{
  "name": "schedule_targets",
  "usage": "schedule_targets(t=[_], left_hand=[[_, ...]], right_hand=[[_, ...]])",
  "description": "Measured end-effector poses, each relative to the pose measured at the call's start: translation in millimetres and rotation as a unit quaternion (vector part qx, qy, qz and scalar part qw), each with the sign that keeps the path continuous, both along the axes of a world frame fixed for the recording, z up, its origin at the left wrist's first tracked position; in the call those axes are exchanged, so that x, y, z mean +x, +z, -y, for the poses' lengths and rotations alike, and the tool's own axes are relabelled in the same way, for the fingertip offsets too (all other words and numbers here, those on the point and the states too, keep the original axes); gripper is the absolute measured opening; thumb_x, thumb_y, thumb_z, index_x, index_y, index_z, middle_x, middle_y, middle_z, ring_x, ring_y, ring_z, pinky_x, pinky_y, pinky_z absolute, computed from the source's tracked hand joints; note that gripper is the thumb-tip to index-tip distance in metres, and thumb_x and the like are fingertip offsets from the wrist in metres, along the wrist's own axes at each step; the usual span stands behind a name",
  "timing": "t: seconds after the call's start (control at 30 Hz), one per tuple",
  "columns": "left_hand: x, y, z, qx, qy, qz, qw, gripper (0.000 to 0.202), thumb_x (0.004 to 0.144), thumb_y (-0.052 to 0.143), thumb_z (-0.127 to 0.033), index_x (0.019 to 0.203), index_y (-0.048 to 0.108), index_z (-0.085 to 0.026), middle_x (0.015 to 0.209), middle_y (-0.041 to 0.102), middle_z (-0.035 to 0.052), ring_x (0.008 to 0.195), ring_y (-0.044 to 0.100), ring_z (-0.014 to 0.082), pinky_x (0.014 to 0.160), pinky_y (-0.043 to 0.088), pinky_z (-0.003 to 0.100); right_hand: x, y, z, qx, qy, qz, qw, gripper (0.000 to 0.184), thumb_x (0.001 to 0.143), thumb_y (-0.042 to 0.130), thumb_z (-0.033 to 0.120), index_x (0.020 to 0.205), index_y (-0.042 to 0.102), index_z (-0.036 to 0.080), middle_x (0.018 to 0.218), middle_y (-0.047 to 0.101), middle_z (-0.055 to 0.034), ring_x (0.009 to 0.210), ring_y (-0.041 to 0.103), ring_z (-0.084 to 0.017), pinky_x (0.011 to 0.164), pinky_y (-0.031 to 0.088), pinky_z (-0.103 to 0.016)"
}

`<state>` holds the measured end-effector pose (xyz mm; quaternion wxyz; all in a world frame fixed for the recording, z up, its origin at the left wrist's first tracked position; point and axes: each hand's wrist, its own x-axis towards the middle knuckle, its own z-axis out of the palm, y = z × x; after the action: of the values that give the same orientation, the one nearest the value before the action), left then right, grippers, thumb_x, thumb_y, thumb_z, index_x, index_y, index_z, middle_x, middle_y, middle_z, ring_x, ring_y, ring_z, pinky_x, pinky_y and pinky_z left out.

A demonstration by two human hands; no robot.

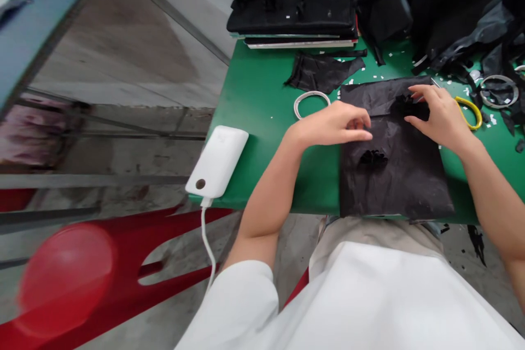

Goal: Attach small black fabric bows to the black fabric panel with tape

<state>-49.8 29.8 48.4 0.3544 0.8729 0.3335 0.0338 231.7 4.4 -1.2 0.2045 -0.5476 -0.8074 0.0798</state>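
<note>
A black fabric sheet (410,175) lies flat on the green table in front of me, its near edge along the table's front. Two bunched black pieces sit on it, a lower one (373,158) and an upper one (404,103). My left hand (338,123) hovers over the sheet's left side, its fingers loosely curled, thumb apart and nothing visible in it. My right hand (441,112) is at the upper bunched piece, thumb and forefinger spread around its right side; contact cannot be made out. Yellow-handled scissors (476,116) lie partly behind my right hand.
A white tape ring (296,106) lies left of the sheet, another ring (512,98) far right. Black scraps (320,72) and white bits scatter behind. A fabric stack (291,5) stands at the back. A white power bank (217,161) with a cable sits by the left edge.
</note>
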Motion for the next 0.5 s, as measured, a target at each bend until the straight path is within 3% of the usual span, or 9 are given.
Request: schedule_targets(t=[0.07, 0.17, 0.27, 0.37, 0.5], left_hand=[[-10.0, -0.1, -5.1, 0.098, 0.091, -0.055, 0.990, 0.023, 0.090, 0.059, -0.037, 0.094, 0.067, -0.015, 0.085, 0.069, 0.0061, 0.079, 0.063, 0.0173, 0.075, 0.047, 0.028], [-27.9, -6.4, -12.7, 0.200, 0.206, -0.141, 0.947, 0.013, 0.082, 0.062, -0.026, 0.091, 0.063, -0.016, 0.090, 0.065, 0.0090, 0.084, 0.061, 0.0215, 0.078, 0.048, 0.032], [-41.1, -16.7, -19.3, 0.167, 0.209, -0.204, 0.942, 0.018, 0.074, 0.070, -0.030, 0.080, 0.059, -0.018, 0.083, 0.062, 0.0072, 0.076, 0.059, 0.0216, 0.071, 0.049, 0.032], [-43.7, -25.8, -22.4, 0.152, 0.203, -0.232, 0.939, 0.019, 0.069, 0.072, -0.026, 0.070, 0.054, -0.019, 0.074, 0.059, 0.0048, 0.067, 0.056, 0.0195, 0.066, 0.048, 0.031], [-36.4, -28.9, -20.5, 0.171, 0.217, -0.221, 0.935, 0.012, 0.073, 0.063, -0.015, 0.066, 0.054, -0.018, 0.070, 0.059, 0.0049, 0.068, 0.058, 0.0195, 0.069, 0.050, 0.032]], right_hand=[[6.5, 7.4, -0.4, 0.001, 0.008, -0.012, 1.000, 0.057, 0.082, 0.069, 0.034, 0.135, 0.050, 0.026, 0.122, 0.063, -0.0114, 0.114, 0.060, -0.032, 0.101, 0.047, -0.052], [17.1, 22.0, 0.1, -0.003, -0.022, -0.027, 0.999, 0.047, 0.081, 0.071, 0.039, 0.124, 0.057, 0.025, 0.121, 0.065, -0.0123, 0.110, 0.061, -0.032, 0.095, 0.048, -0.049], [28.1, 34.3, 1.5, -0.032, -0.129, -0.024, 0.991, 0.022, 0.081, 0.069, 0.034, 0.099, 0.063, 0.023, 0.106, 0.069, -0.0129, 0.093, 0.063, -0.028, 0.084, 0.048, -0.043], [38.0, 37.4, 3.4, -0.092, -0.248, 0.060, 0.963, 0.015, 0.075, 0.070, 0.028, 0.081, 0.057, 0.022, 0.079, 0.063, -0.0092, 0.070, 0.053, -0.022, 0.066, 0.040, -0.038], [45.0, 30.2, 5.7, -0.133, -0.243, 0.157, 0.948, 0.024, 0.066, 0.066, 0.019, 0.076, 0.045, 0.024, 0.068, 0.041, -0.0009, 0.055, 0.029, -0.013, 0.056, 0.032, -0.036]])
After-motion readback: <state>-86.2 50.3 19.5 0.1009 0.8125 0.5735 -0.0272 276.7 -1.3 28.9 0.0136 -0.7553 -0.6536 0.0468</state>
